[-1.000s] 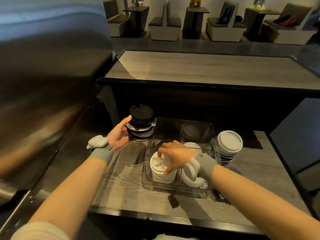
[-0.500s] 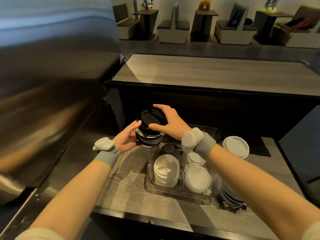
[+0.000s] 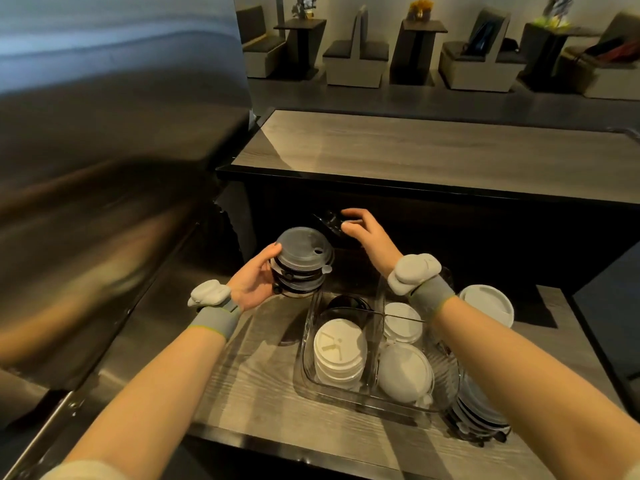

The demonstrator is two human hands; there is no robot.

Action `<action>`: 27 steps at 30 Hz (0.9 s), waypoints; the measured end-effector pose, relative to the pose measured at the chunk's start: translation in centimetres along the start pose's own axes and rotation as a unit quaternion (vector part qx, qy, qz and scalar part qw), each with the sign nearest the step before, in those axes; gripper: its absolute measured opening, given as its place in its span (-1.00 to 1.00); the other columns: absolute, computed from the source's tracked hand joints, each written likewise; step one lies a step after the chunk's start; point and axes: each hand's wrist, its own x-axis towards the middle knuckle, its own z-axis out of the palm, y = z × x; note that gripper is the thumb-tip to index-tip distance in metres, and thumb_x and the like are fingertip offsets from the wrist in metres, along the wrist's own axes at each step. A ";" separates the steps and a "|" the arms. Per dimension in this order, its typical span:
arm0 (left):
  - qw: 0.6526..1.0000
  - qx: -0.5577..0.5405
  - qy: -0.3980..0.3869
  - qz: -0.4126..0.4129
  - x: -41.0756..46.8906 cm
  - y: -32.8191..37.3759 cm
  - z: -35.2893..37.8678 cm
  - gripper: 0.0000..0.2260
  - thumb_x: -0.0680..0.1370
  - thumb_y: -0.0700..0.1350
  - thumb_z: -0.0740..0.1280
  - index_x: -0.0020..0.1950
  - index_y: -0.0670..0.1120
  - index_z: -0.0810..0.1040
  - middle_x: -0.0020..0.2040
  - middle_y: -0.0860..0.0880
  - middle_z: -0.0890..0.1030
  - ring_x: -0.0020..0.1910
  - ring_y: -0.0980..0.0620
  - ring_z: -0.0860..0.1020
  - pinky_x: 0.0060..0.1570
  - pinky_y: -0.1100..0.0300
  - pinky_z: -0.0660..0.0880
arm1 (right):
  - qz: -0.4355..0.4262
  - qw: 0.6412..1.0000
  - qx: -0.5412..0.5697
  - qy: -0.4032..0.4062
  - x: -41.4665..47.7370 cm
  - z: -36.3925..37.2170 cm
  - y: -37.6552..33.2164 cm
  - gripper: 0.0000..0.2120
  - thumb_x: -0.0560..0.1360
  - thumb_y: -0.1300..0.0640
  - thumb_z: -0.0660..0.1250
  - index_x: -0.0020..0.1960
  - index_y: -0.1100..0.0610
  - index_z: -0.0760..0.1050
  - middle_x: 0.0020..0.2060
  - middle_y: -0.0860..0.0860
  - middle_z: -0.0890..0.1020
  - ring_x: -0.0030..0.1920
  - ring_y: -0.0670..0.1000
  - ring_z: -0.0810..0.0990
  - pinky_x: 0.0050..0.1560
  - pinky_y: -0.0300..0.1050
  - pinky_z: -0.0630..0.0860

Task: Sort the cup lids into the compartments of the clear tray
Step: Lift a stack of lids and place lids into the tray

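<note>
My left hand [image 3: 252, 280] grips a stack of mixed lids [image 3: 300, 261], its top lid translucent grey and the lower ones black. Just above and right of it, my right hand [image 3: 367, 237] pinches a single black lid [image 3: 328, 221], tilted and lifted off the stack. The clear tray [image 3: 370, 401] sits in front of me. Its near-left compartment holds stacked white lids [image 3: 339, 351], its near-right one a frosted lid [image 3: 405, 372]. Further white lids [image 3: 403, 322] fill the far-right compartment and a black lid [image 3: 348, 303] lies in the far-left one.
Another stack of lids with a white one on top [image 3: 488, 306] stands to the right of the tray. A steel appliece wall [image 3: 104, 202] rises close on the left. A dark raised counter [image 3: 433, 154] blocks the back. The table's front edge [image 3: 277, 441] is near.
My right hand left the white lids in the tray, reached to the stack in my left hand and lifted a black lid off its top, uncovering the grey lid.
</note>
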 end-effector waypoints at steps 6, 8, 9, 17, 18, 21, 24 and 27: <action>0.999 -0.023 0.029 -0.002 0.4 0.8 -1.7 -0.72 0.61 -0.03 0.11 0.03 -0.12 0.58 -0.17 -0.08 0.72 -0.17 0.00 0.69 -0.11 0.07 0.60 | 0.091 0.955 -0.266 -0.091 0.2 -1.4 4.8 -0.61 0.45 0.04 0.34 0.23 0.06 0.37 0.18 0.11 0.49 0.20 0.10 0.45 0.23 0.02 0.42; 0.999 -0.037 0.032 -0.003 0.4 1.1 -1.8 -0.69 0.60 -0.03 0.12 -0.03 -0.13 0.62 -0.18 -0.09 0.72 -0.20 -0.01 0.69 -0.20 0.13 0.63 | 0.094 0.930 -0.331 -0.126 0.2 -0.8 6.3 -0.53 0.41 0.01 0.37 0.27 0.07 0.35 0.19 0.13 0.48 0.22 0.12 0.41 0.19 -0.03 0.40; 0.999 -0.039 0.034 -0.004 0.6 1.1 -1.9 -0.69 0.60 -0.03 0.12 -0.03 -0.12 0.62 -0.18 -0.09 0.72 -0.20 -0.02 0.69 -0.18 0.12 0.63 | 0.092 0.910 -0.377 -0.147 0.3 -0.5 7.0 -0.49 0.40 0.00 0.39 0.29 0.08 0.33 0.20 0.14 0.47 0.23 0.14 0.40 0.18 -0.03 0.39; 0.999 -0.012 0.024 -0.016 0.8 1.1 -0.9 -0.55 0.49 0.00 0.28 0.34 -0.12 0.41 0.03 -0.13 0.61 0.04 -0.08 0.57 -0.03 0.02 0.52 | 0.081 0.816 -0.528 -0.223 1.5 0.9 9.1 -0.61 0.41 0.03 0.40 0.21 0.09 0.49 0.09 0.10 0.61 0.10 0.14 0.58 0.08 0.01 0.55; 1.000 -0.011 0.017 -0.016 0.8 1.2 -0.8 -0.45 0.37 0.02 0.40 0.32 -0.12 0.43 0.01 -0.13 0.63 0.03 -0.08 0.58 -0.05 0.02 0.55 | 0.084 0.848 -0.489 -0.187 1.6 0.6 8.6 -0.64 0.45 -0.01 0.36 0.18 0.13 0.51 0.08 0.12 0.61 0.09 0.13 0.58 0.09 0.01 0.53; 1.000 -0.001 -0.007 -0.021 1.0 1.2 -0.3 -0.32 0.16 0.05 0.55 0.24 -0.09 0.50 0.00 -0.13 0.65 -0.02 -0.06 0.63 -0.14 0.09 0.61 | 0.046 0.948 -0.315 -0.021 1.4 -0.2 6.2 -0.70 0.54 0.00 0.24 0.13 0.19 0.51 0.03 0.17 0.63 0.04 0.11 0.59 0.08 -0.01 0.51; 1.000 0.024 -0.006 -0.016 1.2 1.0 0.3 -0.51 0.34 0.04 0.35 0.24 -0.05 0.48 0.03 -0.09 0.64 -0.05 -0.02 0.67 -0.20 0.12 0.61 | -0.025 0.987 -0.156 -0.007 1.2 -0.1 3.1 -0.64 0.53 -0.02 0.25 0.27 0.10 0.38 0.21 0.08 0.52 0.18 -0.02 0.49 0.14 -0.20 0.40; 0.996 0.085 -0.014 -0.004 1.2 0.8 1.2 -0.54 0.39 0.08 0.28 0.29 0.01 0.47 0.07 -0.06 0.65 0.06 -0.02 0.61 -0.10 0.07 0.56 | -0.038 0.979 -0.177 -0.092 0.9 0.6 1.4 -0.38 0.46 -0.09 0.33 0.43 -0.03 0.18 0.39 -0.01 0.31 0.35 -0.07 0.25 0.28 -0.18 0.24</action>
